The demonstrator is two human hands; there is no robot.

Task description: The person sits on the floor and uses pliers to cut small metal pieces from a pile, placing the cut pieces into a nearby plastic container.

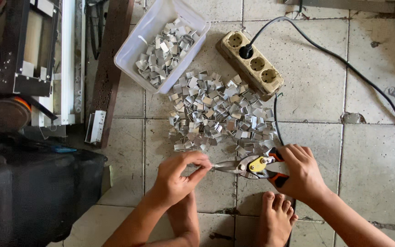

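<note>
- Your right hand (303, 173) is closed around the orange-and-black handles of the metal tin snips (248, 166), so the blades point left, towards your other hand.
- Your left hand (177, 176) pinches a small piece of silver sheet metal (206, 163) between thumb and fingertips and holds it right at the blade tips. The piece is mostly hidden by your fingers, so its shape is unclear.
- You work low over the grey tiled floor (371, 160), with one bare foot (275, 219) just below the snips. This keeps the loose heap of small folded silver metal clips (220, 114) within easy reach, just above your hands.
- The white rectangular plastic tub (133, 45) lies beyond the heap, tilted on the dark wooden plank (113, 59), and is partly filled with the same clips.
- Count: one pair of snips, one tub, one heap; the clips in the heap and tub are far too many to count.
- One beige three-socket power strip (252, 64) lies beside the heap. It has three sockets, with one black plug (246, 51) in the nearest the tub and two free.
- At your left stand a dark metal machine frame (24, 55) and a black bin (37, 187).
</note>
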